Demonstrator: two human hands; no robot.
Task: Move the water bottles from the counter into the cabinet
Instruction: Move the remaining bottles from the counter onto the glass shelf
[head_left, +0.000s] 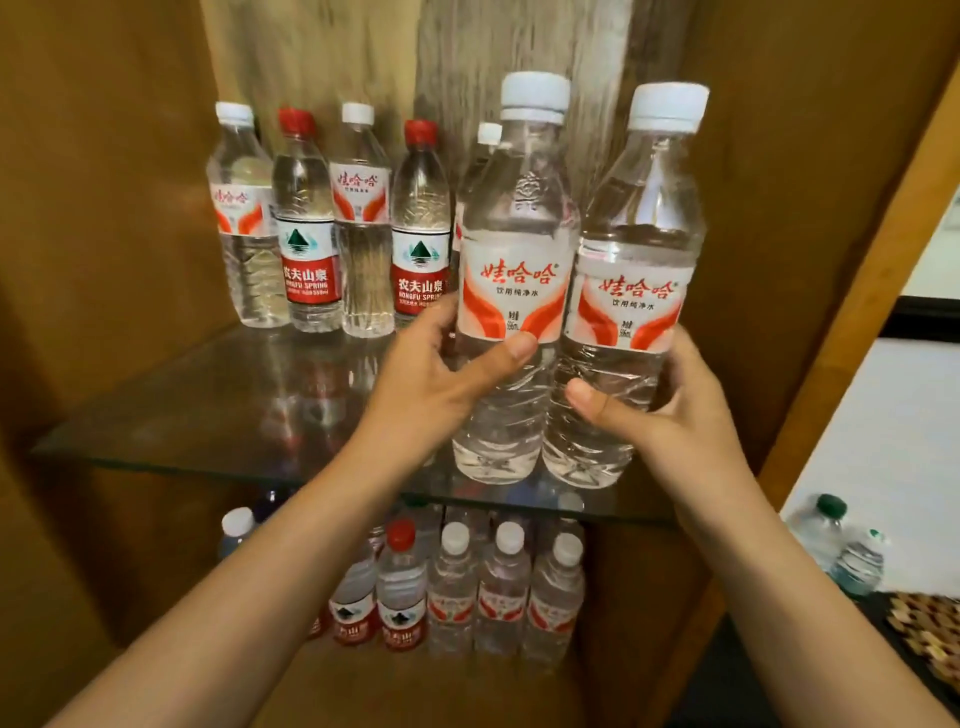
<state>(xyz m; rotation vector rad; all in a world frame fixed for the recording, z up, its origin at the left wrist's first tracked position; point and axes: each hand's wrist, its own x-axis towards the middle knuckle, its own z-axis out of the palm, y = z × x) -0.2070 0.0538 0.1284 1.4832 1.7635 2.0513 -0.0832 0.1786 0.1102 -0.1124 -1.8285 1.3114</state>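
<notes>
1. The left hand (441, 379) grips one white-cap water bottle (511, 291) around its lower body, with the thumb across the front.
2. The right hand (675, 400) grips a second white-cap bottle (631, 301) in the same way.
3. Both bottles are upright, side by side and touching, over the front of the glass shelf (208, 410) in the cabinet (104, 208).
4. Five bottles stand in a back row (332, 228) on this shelf; the lower shelf carries more bottles (467, 592).
5. Two green-cap bottles (841, 545) stand on the bench (883, 415) at right.

woven wooden mat (924, 631) at lower right
</notes>
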